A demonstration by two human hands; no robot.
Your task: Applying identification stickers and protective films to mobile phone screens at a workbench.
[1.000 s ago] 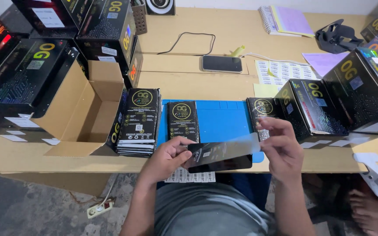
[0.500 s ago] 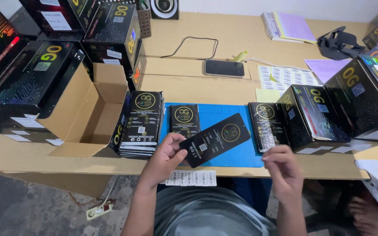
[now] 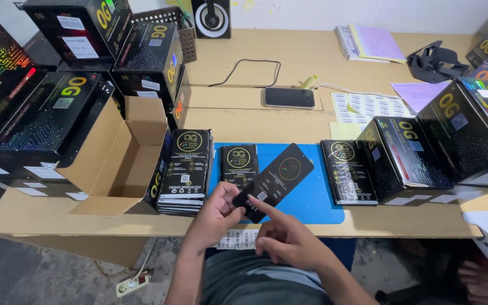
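Wooden table (image 3: 266,121) stretches ahead of both hands, with an open cardboard box (image 3: 117,164) well off to the left hand's outer side. Beyond the knuckles lies a blue mat (image 3: 312,197), and a stack of black packets (image 3: 184,172) stands just left of the left hand (image 3: 217,212). That hand grips the lower end of a slim black packet (image 3: 273,182), held tilted above the mat. Right hand (image 3: 289,240), mostly curled, touches the packet's lower edge with its forefinger.
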